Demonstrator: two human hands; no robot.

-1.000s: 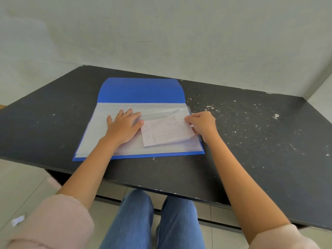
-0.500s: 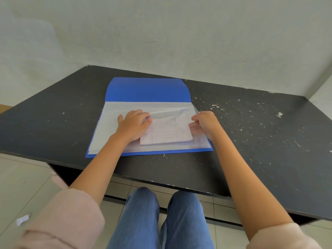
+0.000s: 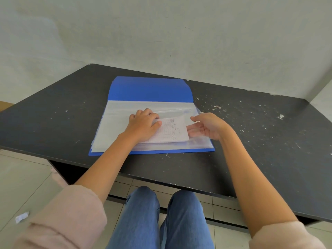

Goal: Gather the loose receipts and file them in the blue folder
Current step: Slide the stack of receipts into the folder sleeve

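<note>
While left hand, fingers bent, grip unclear, is pinning receipts on folder, right hand, fingers straight and apart, should be squaring edges.

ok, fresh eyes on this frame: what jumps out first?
The open blue folder in the middle of the dark table, flap toward the wall, clear sleeves facing up. On them lies a stack of gridded receipts, the left hand resting on its left part, the right hand open at its right edge. White flecks speckle the table's right side.
</note>
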